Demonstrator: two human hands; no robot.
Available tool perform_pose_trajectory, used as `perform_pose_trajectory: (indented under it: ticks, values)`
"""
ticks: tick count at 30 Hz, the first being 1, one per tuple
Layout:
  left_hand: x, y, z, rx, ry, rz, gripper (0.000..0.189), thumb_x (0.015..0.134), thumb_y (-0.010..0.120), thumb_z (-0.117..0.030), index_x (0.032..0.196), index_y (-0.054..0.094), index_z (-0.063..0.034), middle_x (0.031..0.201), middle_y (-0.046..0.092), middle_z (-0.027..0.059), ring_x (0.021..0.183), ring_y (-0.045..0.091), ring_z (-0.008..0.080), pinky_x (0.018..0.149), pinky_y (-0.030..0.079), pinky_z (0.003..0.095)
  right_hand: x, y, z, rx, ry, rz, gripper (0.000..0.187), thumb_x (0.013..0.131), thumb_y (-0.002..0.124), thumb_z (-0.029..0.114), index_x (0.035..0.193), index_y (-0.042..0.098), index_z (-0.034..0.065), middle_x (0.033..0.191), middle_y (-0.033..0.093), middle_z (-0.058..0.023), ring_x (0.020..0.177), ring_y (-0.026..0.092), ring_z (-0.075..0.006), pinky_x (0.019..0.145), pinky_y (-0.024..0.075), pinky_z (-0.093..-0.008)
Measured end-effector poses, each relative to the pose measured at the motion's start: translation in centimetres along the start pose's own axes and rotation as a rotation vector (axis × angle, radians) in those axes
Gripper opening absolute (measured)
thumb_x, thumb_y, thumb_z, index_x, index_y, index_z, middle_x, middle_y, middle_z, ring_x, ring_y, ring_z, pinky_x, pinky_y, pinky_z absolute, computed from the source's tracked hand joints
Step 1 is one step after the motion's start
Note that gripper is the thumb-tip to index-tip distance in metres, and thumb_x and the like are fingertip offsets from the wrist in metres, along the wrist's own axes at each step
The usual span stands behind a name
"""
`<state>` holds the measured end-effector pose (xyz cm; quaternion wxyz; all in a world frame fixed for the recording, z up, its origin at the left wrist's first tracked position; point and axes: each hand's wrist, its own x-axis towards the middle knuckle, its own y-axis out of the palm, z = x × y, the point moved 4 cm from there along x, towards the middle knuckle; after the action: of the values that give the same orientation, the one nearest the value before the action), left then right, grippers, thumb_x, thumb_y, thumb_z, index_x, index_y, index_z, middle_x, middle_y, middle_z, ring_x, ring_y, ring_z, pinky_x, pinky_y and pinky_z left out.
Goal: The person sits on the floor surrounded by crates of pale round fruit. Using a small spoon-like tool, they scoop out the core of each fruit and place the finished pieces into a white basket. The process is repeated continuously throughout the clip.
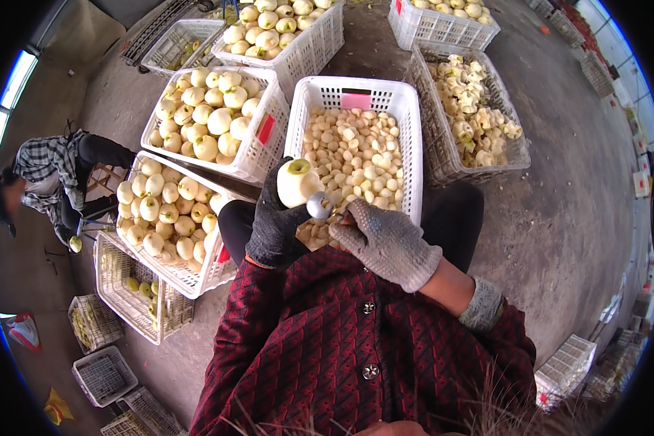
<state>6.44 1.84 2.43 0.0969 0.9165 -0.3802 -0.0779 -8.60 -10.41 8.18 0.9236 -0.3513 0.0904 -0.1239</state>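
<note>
My left hand (275,231), in a dark grey glove, grips a peeled pale fruit (293,188), perhaps a pear or an apple, with a green-rimmed hollow at its top. In a light grey knit glove, my right hand (395,248) holds a metal scoop like a melon baller. Its round bowl (319,206) is at the fruit's lower right side; whether it cuts into the flesh is hidden. Below both hands, between my knees, stands a white plastic crate (414,147) holding many rounded pale fruit pieces (354,158).
Crates of peeled whole fruit (201,120) (166,210) stand to my left. At right, a greyish crate (441,163) holds scooped-out fruit remains (477,120). More crates (441,30) (278,65) are farther ahead. A seated person (60,169) is at far left.
</note>
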Motion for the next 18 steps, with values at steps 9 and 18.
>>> perform_pose_trajectory:
  ticks: [9,18]
  values:
    - [-1.4,0.8,-0.5,0.564,0.318,-0.076,0.086,0.066,0.088,-0.008,0.139,0.043,-0.0033,0.13,0.052,0.0132,0.121,0.054,0.0253,0.104,0.045,0.0376,0.5,0.6,2.0,-0.182,-0.106,-0.118,0.034,0.099,0.057,0.04,0.093,0.055,0.0064,0.072,0.068,-0.0126,0.064,0.069,-0.0329,0.056,0.0544,-0.046]
    - [-2.2,2.1,-1.1,0.732,0.422,-0.113,0.074,0.071,0.079,0.004,0.135,0.042,-0.0023,0.13,0.05,0.0178,0.122,0.053,0.0326,0.105,0.043,0.0402,-0.6,1.4,1.4,-0.121,0.006,-0.014,0.032,0.098,0.059,0.034,0.096,0.056,0.0026,0.074,0.066,-0.0154,0.067,0.068,-0.0361,0.06,0.0546,-0.0463]
